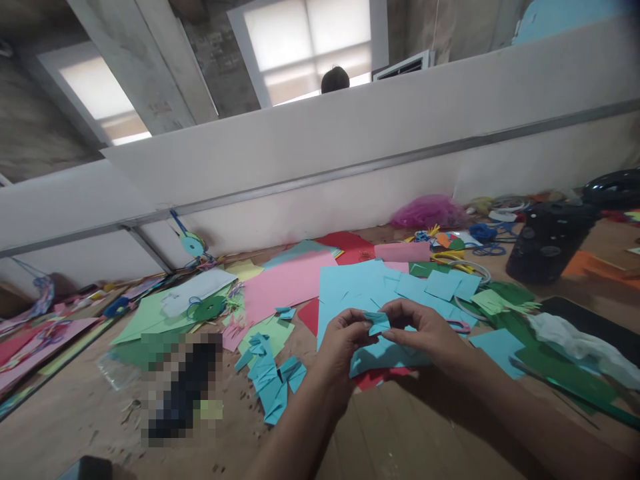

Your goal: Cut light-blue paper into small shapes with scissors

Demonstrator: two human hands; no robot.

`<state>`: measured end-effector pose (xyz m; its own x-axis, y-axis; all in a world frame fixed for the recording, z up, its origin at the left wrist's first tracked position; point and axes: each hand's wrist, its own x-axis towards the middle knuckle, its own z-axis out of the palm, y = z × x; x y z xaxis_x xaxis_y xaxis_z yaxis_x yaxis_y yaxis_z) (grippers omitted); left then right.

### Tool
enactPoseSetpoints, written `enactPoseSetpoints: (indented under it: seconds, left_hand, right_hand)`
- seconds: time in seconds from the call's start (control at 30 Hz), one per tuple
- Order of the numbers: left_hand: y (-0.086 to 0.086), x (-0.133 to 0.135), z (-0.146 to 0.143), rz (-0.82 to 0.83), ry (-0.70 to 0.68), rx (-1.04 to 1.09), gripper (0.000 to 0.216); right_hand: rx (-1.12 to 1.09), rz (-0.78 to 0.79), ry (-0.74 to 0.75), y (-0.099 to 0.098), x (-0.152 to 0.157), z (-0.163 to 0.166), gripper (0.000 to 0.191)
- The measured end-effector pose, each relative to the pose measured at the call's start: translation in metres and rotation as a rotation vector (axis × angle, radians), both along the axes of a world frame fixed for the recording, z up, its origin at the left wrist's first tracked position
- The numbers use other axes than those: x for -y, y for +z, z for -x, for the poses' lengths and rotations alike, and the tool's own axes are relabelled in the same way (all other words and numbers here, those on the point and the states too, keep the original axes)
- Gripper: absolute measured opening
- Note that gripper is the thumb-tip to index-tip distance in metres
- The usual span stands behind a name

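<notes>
Both my hands meet over the wooden table [400, 433] and pinch one small folded piece of light blue paper [377, 323]. My left hand [343, 340] grips its left side with thumb and fingers. My right hand [425, 330] grips its right side. Under my hands lies a larger light blue sheet [380, 357] on a red sheet [373, 380]. Left of my left hand sits a pile of folded light blue paper pieces [270, 380]. More light blue sheets [360, 283] spread out behind my hands.
Pink [285, 283], green [150, 317] and red [350, 247] sheets cover the table's middle and left. A black device [547, 240], dark green paper [560, 373] and white cloth [575, 340] lie right. A white partition [350, 153] runs behind, a person's head [335, 79] above it.
</notes>
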<state>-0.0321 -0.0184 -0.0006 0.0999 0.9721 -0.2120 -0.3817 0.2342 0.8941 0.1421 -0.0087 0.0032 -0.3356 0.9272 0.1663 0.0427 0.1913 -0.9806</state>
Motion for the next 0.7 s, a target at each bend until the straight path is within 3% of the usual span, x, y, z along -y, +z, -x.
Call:
enactPoseSetpoints:
  seconds: [0.27,0.5,0.7]
  left_hand:
    - [0.007,0.003,-0.001,-0.033,-0.157,-0.08,0.02]
    - [0.007,0.003,-0.004,-0.303,-0.1,-0.349,0.013]
    - [0.003,0.0,-0.005,-0.293,-0.039,-0.32,0.024]
  right_hand:
    - [0.005,0.009,-0.165,-0.009,-0.004,-0.002,0.026]
    - [-0.053,0.046,-0.176,-0.009,-0.005,-0.001,0.028]
    - [-0.061,0.095,-0.106,-0.009,-0.005,0.0,0.029]
